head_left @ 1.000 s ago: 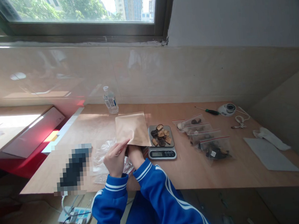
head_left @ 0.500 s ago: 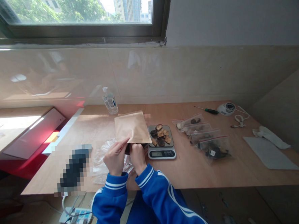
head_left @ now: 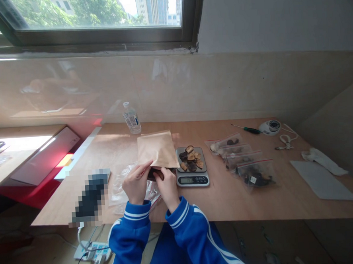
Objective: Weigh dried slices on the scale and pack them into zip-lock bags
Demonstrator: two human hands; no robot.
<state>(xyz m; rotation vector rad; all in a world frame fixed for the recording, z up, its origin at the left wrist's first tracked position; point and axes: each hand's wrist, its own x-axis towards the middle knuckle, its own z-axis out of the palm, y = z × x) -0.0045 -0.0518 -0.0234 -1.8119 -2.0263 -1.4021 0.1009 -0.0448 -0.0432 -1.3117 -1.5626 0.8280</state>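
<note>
A brown paper pouch (head_left: 157, 149) is held up over the wooden table (head_left: 228, 192), its mouth toward me. My left hand (head_left: 136, 184) pinches the pouch's near left edge. My right hand (head_left: 168, 184) grips the near edge at the mouth, fingers curled on it. Right beside the pouch stands a small digital scale (head_left: 192, 171) with several brown dried slices (head_left: 190, 158) on its pan. Under my hands lies crumpled clear plastic (head_left: 121, 187).
Several clear zip bags (head_left: 244, 161) of dried pieces lie right of the scale. A water bottle (head_left: 131, 119) stands at the back. A screwdriver (head_left: 245, 129), a small white device (head_left: 270, 127), white paper (head_left: 323, 180) and a blurred dark object (head_left: 89, 199) also lie about. A power strip (head_left: 92, 250) is on the floor.
My right hand has drawn back out of the pouch's mouth toward me and now holds its near edge. The left hand and pouch stay almost still.
</note>
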